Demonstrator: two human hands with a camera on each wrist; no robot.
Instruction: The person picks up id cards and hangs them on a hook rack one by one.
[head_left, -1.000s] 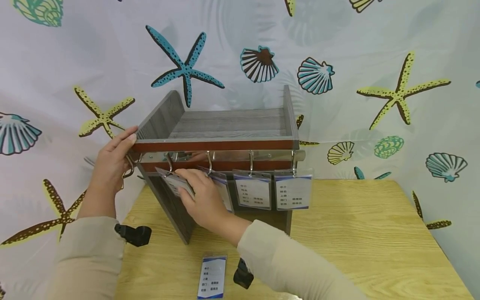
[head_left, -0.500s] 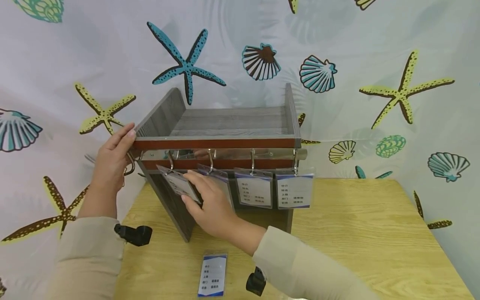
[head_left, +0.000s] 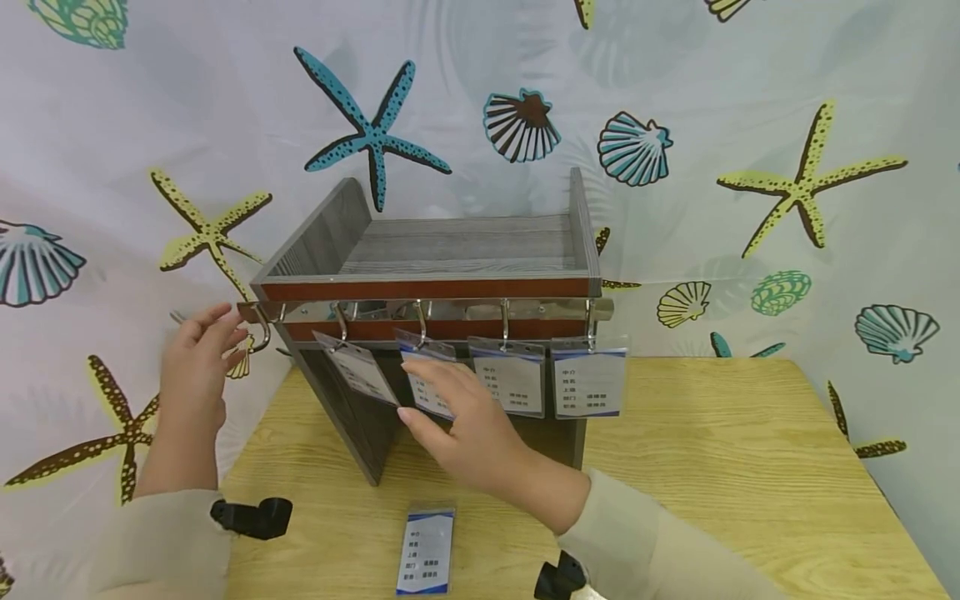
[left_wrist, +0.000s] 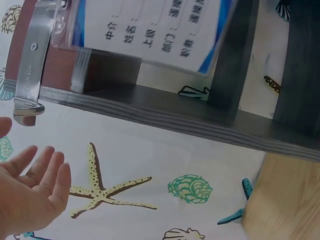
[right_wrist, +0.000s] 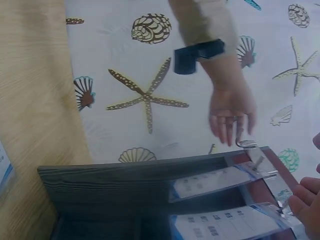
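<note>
My left hand [head_left: 197, 358] is beside the bare leftmost hook [head_left: 262, 329] of a metal hook rail [head_left: 480, 310], apart from it and holding nothing; the left wrist view shows its fingers spread loosely below the hook [left_wrist: 29, 107]. My right hand [head_left: 480, 425] is in front of the hanging badges with its fingers loosely extended; whether it touches one I cannot tell. A clear-sleeved badge [head_left: 358, 367] hangs tilted on the second hook. To its right hang another badge [head_left: 420, 392], partly behind my fingers, a third badge [head_left: 517, 379] and a rightmost badge [head_left: 588, 383].
The rail is fixed along the red front edge of a grey wooden shelf [head_left: 465, 246], which stands on a wood-grain table [head_left: 720, 475]. One more badge [head_left: 426, 554] lies flat in front of it. Behind hangs a curtain [head_left: 465, 50] printed with shells and starfish.
My left hand has let go of the shelf's left corner and dropped down and left. My right hand has moved right, off the leftmost badge, which stays hanging.
</note>
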